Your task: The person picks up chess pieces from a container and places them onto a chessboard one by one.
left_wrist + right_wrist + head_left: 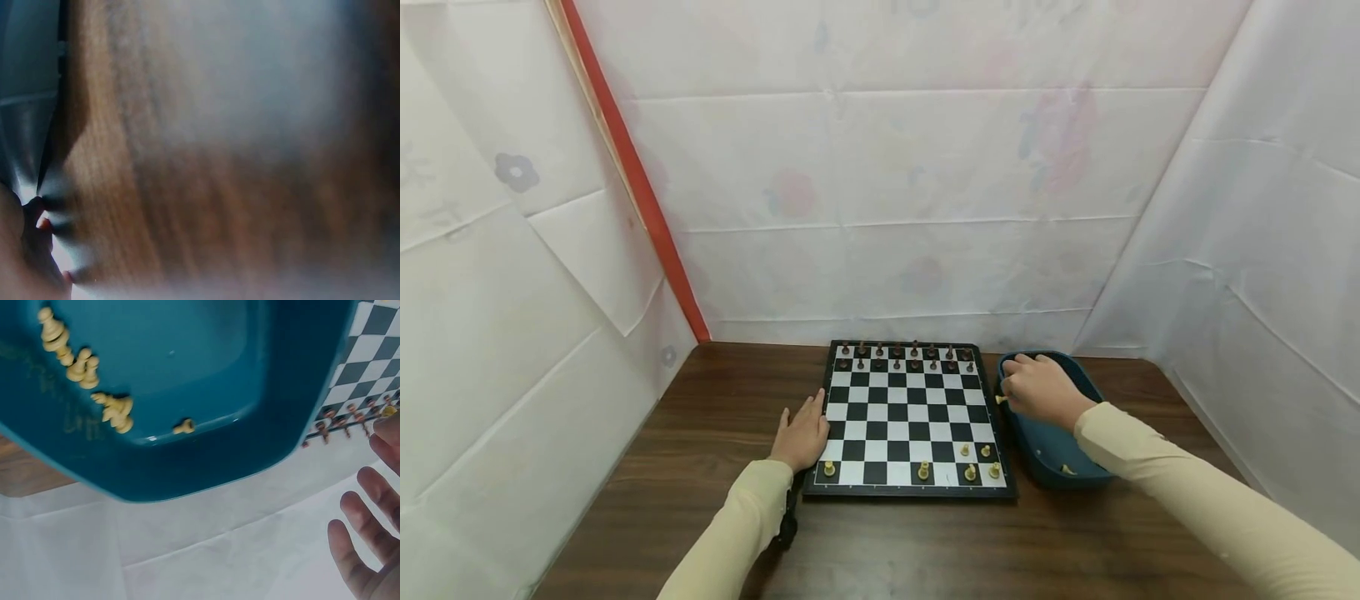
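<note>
A black-and-white chessboard [908, 492] lies on the table. My left hand [801, 437] rests at its left edge with extended fingers; in the left wrist view only part of that hand [28, 262] shows. Over the left rim of a blue bin [1052, 446], my right hand [1041, 392] pinches a pale yellow chess piece [1000, 400] between thumb and finger. In the right wrist view the piece [389, 411] is cut off by the frame edge, so its kind is unclear. The other fingers [369, 528] of this hand are spread. Several pale yellow pieces [117, 414] lie inside the bin.
Two rows of dark brown pieces [897, 364] stand along the board's far side. Several yellow pieces [923, 471] stand on its near side, mostly at the right. The brown wooden table [715, 467] is bounded by white sheets [887, 208] behind and at both sides.
</note>
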`<state>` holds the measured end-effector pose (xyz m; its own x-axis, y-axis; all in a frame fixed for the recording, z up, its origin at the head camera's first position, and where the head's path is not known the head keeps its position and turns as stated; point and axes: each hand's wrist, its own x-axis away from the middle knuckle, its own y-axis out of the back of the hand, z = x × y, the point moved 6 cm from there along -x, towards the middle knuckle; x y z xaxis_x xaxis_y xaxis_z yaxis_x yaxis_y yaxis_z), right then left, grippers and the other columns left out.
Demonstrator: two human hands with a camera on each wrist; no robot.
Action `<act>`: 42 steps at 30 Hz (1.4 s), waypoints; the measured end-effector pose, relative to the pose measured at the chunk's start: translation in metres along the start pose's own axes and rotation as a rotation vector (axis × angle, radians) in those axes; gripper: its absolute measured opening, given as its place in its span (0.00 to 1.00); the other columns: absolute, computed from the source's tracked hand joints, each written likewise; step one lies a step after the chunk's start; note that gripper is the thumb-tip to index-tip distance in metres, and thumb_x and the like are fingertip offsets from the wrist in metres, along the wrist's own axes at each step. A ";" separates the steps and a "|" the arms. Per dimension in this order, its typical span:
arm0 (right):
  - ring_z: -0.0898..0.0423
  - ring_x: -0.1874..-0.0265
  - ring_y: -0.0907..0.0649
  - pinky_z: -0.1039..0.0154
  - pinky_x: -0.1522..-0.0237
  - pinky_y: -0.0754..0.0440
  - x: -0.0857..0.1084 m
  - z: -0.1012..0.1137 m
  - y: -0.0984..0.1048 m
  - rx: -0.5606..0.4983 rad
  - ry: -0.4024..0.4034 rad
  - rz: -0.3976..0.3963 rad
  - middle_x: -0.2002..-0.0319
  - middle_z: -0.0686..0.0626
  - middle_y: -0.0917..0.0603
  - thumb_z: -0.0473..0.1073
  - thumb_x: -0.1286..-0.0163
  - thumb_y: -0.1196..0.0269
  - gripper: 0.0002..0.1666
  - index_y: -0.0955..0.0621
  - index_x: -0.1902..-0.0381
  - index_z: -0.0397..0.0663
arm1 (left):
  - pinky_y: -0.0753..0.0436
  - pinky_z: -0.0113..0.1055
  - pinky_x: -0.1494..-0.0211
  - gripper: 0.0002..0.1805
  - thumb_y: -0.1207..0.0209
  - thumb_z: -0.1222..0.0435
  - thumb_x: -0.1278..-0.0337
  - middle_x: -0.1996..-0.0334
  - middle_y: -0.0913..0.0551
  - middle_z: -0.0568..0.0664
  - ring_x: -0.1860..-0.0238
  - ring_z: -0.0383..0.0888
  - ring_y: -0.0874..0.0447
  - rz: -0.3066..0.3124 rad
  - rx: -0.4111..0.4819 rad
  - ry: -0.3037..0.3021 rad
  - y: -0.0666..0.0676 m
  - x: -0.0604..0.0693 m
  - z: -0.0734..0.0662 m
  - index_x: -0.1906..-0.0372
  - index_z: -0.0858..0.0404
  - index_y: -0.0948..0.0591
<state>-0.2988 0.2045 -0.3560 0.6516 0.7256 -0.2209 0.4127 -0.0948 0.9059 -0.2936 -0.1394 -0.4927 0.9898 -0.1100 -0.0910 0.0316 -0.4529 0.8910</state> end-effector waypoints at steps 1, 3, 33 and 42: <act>0.56 0.78 0.31 0.65 0.80 0.36 -0.001 0.003 0.000 0.008 0.008 0.003 0.76 0.54 0.26 0.42 0.49 0.28 0.05 0.15 0.80 0.54 | 0.57 0.62 0.31 0.29 0.65 0.62 0.28 0.30 0.39 0.59 0.28 0.54 0.46 0.000 0.002 0.002 0.000 0.000 0.000 0.26 0.67 0.46; 0.56 0.77 0.31 0.65 0.80 0.36 -0.004 0.009 0.001 0.019 0.027 0.010 0.75 0.54 0.25 0.43 0.49 0.28 0.03 0.14 0.79 0.54 | 0.58 0.62 0.30 0.29 0.65 0.62 0.28 0.30 0.39 0.60 0.28 0.54 0.46 0.000 0.011 0.005 0.000 0.000 0.000 0.26 0.67 0.46; 0.56 0.63 0.21 0.62 0.66 0.22 -0.027 0.094 -0.010 0.226 0.411 0.124 0.60 0.54 0.16 0.46 0.44 0.28 0.08 0.11 0.65 0.58 | 0.59 0.60 0.30 0.30 0.66 0.61 0.28 0.29 0.40 0.60 0.28 0.54 0.47 0.012 -0.001 0.025 0.001 -0.002 -0.004 0.26 0.67 0.48; 0.56 0.62 0.22 0.61 0.66 0.24 -0.028 0.110 -0.019 0.326 0.514 0.120 0.62 0.55 0.17 0.52 0.44 0.29 0.08 0.11 0.66 0.60 | 0.59 0.60 0.30 0.30 0.67 0.61 0.28 0.29 0.41 0.58 0.28 0.53 0.47 0.013 -0.010 0.029 -0.004 -0.001 -0.002 0.26 0.67 0.48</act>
<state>-0.2549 0.1113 -0.4071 0.3494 0.9246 0.1515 0.5818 -0.3409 0.7384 -0.2943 -0.1356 -0.4955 0.9937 -0.0903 -0.0666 0.0199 -0.4427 0.8965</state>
